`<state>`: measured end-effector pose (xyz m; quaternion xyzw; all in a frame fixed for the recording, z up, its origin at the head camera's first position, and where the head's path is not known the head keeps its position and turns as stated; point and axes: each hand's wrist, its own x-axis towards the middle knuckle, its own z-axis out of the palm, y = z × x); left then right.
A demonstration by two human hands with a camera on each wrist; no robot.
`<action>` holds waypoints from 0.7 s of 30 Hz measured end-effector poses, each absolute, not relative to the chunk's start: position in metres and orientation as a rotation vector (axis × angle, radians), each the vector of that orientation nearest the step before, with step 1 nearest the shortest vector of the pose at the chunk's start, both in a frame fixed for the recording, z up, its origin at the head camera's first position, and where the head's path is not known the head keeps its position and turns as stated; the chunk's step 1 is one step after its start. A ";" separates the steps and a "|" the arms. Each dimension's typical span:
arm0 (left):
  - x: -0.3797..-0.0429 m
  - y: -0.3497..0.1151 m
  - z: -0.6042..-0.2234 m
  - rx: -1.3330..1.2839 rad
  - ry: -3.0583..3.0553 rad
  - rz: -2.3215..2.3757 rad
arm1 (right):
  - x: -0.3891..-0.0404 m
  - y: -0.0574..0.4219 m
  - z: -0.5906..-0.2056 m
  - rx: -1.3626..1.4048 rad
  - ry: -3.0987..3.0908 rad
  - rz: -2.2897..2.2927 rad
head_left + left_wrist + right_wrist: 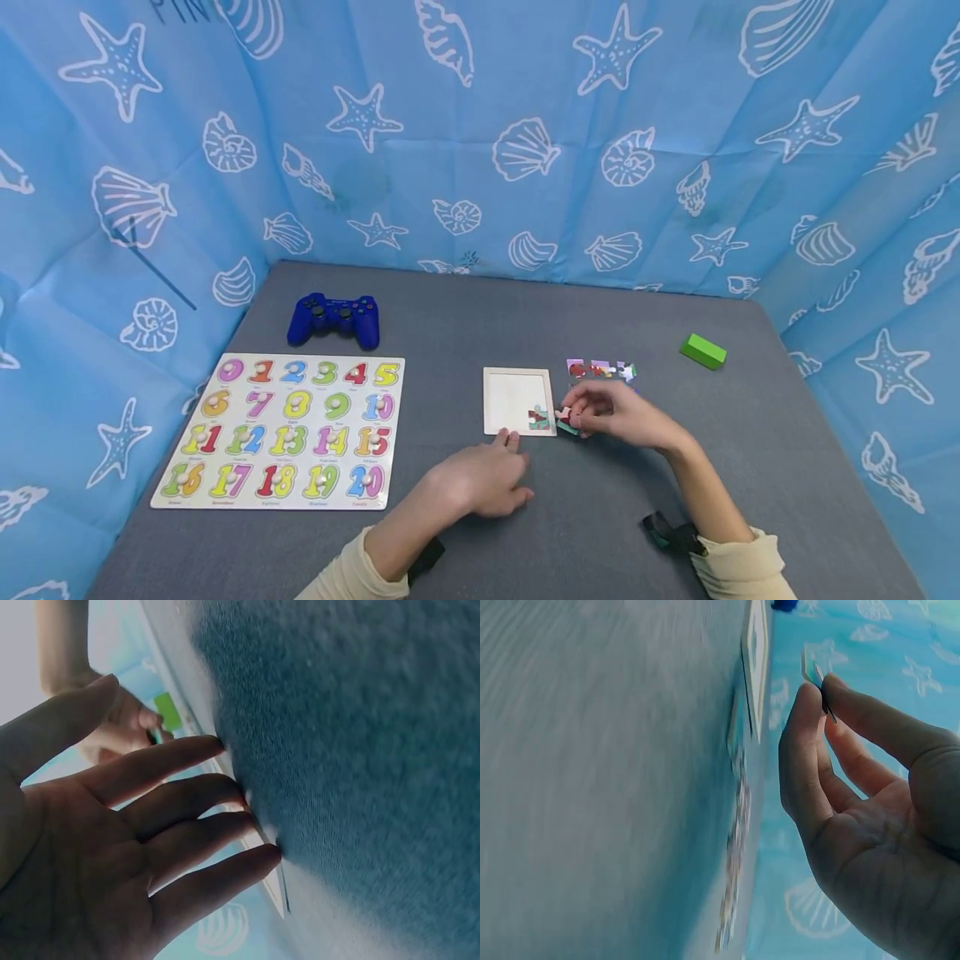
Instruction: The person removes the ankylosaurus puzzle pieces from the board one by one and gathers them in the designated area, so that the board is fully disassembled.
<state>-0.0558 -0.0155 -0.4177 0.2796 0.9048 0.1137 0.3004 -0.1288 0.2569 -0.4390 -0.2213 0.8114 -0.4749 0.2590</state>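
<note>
A small square wooden puzzle tray (pixel 513 398) lies on the grey table, with a placed jigsaw piece or pieces (pixel 538 418) in its lower right corner. My left hand (pixel 480 482) has its fingers extended, and their tips touch the tray's near edge. Just right of the tray, my right hand (pixel 626 418) pinches a colourful jigsaw piece (pixel 811 669) between thumb and forefinger, above the table. Beyond that hand lie several loose jigsaw pieces (pixel 602 368), partly hidden by it.
A number peg board (pixel 281 432) covers the table's left side. Behind it sits a blue game controller (pixel 334 318). Toward the back right is a green block (pixel 703 352). A blue curtain (pixel 465 150) with shell prints surrounds the back and sides.
</note>
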 end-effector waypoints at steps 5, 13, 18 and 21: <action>-0.058 -0.021 -0.415 0.757 2.386 0.348 | -0.124 0.280 -0.438 -0.577 2.208 -1.295; -0.061 -0.027 -0.412 0.761 2.384 0.390 | -0.119 0.304 -0.436 -0.540 2.282 -1.217; -0.064 -0.029 -0.414 0.775 2.387 0.394 | -0.122 0.312 -0.437 -0.525 2.306 -1.184; -0.065 -0.030 -0.416 0.777 2.385 0.404 | -0.124 0.314 -0.438 -0.521 2.305 -1.166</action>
